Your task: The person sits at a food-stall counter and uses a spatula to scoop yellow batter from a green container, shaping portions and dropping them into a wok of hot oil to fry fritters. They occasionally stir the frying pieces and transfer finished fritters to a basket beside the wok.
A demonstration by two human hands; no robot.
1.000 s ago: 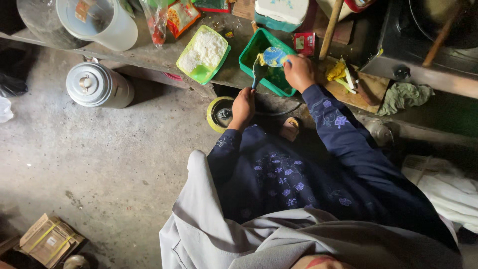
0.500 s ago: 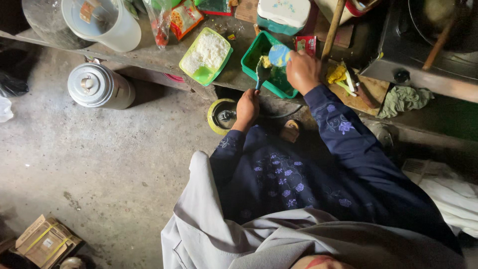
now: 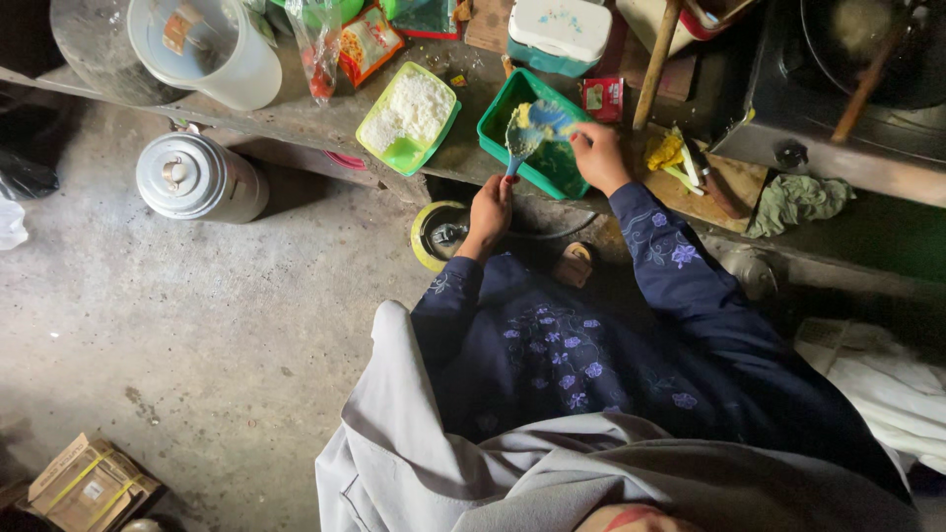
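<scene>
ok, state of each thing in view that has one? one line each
Left hand: grips the blue-handled spoon, bowl loaded with pale food.
Right hand: fingers at the spoon's bowl.
Dark green square tub: open, on the bench.
Light green tray: uncovered, holds white grains.
White lidded box: closed.
Metal canister: lid on, upright on the floor.

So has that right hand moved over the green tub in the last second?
Yes. The right hand has slid from the near right corner of the dark green tub up along its right rim, toward the red packet.
</scene>
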